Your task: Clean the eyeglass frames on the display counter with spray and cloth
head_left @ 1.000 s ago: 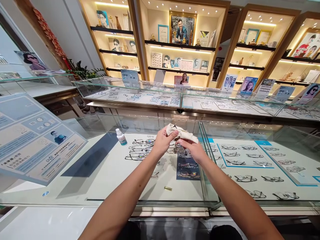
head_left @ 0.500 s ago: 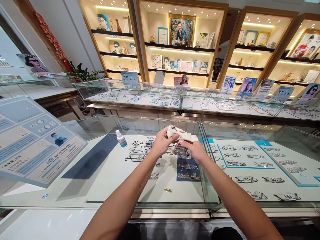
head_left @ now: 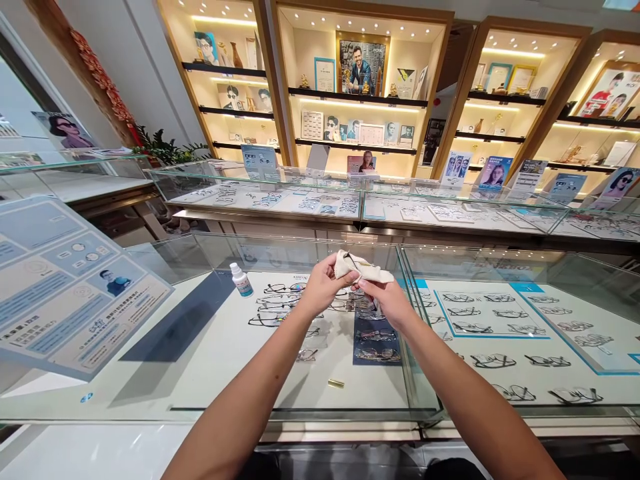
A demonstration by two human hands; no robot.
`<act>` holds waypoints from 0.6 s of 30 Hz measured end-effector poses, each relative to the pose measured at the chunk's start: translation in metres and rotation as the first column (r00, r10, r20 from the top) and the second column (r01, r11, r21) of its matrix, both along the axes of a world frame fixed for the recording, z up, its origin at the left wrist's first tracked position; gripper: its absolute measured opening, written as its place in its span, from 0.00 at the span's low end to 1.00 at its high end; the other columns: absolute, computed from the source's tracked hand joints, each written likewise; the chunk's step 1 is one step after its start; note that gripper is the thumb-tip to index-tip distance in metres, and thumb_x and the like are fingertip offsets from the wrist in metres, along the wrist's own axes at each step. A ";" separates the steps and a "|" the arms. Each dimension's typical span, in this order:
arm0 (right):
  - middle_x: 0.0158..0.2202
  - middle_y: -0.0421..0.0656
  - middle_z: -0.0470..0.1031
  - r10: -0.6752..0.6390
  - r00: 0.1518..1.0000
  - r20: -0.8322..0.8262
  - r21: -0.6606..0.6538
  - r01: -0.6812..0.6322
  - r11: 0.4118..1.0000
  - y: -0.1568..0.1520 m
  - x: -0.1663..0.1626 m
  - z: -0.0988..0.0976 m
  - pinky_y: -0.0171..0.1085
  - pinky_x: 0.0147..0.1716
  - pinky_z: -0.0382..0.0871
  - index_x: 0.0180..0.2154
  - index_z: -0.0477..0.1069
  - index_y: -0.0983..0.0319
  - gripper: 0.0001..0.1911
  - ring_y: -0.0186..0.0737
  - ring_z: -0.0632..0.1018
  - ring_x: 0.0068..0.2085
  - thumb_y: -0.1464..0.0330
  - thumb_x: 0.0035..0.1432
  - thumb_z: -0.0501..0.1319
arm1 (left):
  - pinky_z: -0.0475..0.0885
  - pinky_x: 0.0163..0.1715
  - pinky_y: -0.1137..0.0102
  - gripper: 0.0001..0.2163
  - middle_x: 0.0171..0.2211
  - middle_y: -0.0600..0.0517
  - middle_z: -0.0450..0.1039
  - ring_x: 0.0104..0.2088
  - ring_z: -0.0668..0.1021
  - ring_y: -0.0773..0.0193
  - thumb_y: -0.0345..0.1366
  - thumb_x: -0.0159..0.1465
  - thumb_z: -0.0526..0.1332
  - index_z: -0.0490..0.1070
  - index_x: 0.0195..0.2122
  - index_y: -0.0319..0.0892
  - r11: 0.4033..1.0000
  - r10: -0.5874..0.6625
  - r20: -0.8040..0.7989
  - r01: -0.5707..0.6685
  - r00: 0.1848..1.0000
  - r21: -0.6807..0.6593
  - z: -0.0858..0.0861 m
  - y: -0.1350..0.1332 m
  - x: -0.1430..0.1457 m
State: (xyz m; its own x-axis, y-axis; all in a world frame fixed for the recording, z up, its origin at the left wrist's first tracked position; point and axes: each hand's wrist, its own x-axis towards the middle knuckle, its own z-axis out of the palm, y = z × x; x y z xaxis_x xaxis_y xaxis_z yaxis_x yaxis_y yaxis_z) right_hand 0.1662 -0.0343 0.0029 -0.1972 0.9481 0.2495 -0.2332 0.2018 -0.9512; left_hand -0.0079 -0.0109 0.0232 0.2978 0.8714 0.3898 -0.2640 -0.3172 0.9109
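Observation:
Above the glass counter, my left hand (head_left: 324,283) is closed on a cream cleaning cloth (head_left: 373,271), thumb lying across it. My right hand (head_left: 387,297) pinches the lower right edge of the same cloth. A pair of eyeglasses (head_left: 354,259) is folded into the cloth. One thin dark part shows on top, and another seems to hang below the right hand; the lenses are covered. To the left of the hands, a small white bottle (head_left: 242,280) with a blue-green label stands upright on the counter.
Rows of eyeglasses (head_left: 379,335) lie in the case below, with more frames (head_left: 493,360) to the right. A gold-coloured bar (head_left: 336,383) sits near the front edge. A large tilted sign board (head_left: 75,287) stands at left. Another glass showcase (head_left: 265,200) runs behind.
Both hands keep hold of the cloth and the eyeglasses in almost the same spot. Only a very slight shift of the view shows.

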 end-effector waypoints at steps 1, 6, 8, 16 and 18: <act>0.34 0.44 0.82 0.007 1.000 0.003 -0.002 -0.007 1.000 -0.001 -0.001 -0.001 0.36 0.28 0.59 0.42 0.82 0.59 0.20 0.39 0.72 0.32 0.53 0.53 0.74 | 0.71 0.29 0.71 0.20 0.29 0.53 0.75 0.27 0.74 0.66 0.46 0.54 0.79 0.74 0.36 0.40 0.999 0.048 -0.002 -0.048 0.999 0.012 -0.001 0.000 0.001; 0.34 0.44 0.83 0.054 0.998 0.039 0.006 -0.054 0.999 -0.004 0.000 0.003 0.40 0.40 0.69 0.37 0.82 0.59 0.18 0.45 0.79 0.39 0.54 0.51 0.76 | 0.69 0.29 0.70 0.21 0.25 0.52 0.72 0.26 0.72 0.65 0.54 0.65 0.68 0.74 0.30 0.39 0.981 0.173 -0.085 -0.164 0.981 0.103 -0.003 0.003 -0.005; 0.33 0.44 0.83 0.062 0.997 0.047 0.020 -0.063 0.998 -0.004 0.003 0.006 0.43 0.46 0.71 0.34 0.82 0.59 0.16 0.46 0.80 0.40 0.55 0.51 0.76 | 0.71 0.32 0.69 0.21 0.26 0.50 0.74 0.28 0.74 0.63 0.55 0.67 0.65 0.75 0.32 0.39 0.992 0.103 -0.113 -0.094 0.988 0.083 -0.001 0.006 -0.012; 0.34 0.44 0.83 0.027 0.999 -0.026 0.019 -0.026 0.999 -0.001 0.004 0.003 0.46 0.52 0.72 0.37 0.83 0.59 0.16 0.46 0.81 0.40 0.55 0.52 0.76 | 0.74 0.35 0.68 0.21 0.35 0.48 0.79 0.31 0.78 0.62 0.43 0.57 0.77 0.76 0.46 0.39 0.992 -0.125 -0.042 0.125 0.991 -0.009 0.000 0.003 -0.008; 0.35 0.43 0.83 0.035 0.999 -0.031 0.014 -0.034 0.999 -0.002 0.001 0.001 0.46 0.51 0.72 0.38 0.83 0.59 0.17 0.46 0.81 0.40 0.56 0.50 0.76 | 0.72 0.31 0.69 0.19 0.32 0.50 0.78 0.27 0.76 0.64 0.46 0.58 0.76 0.75 0.42 0.39 0.997 -0.072 -0.020 0.072 0.997 0.011 -0.002 0.001 -0.002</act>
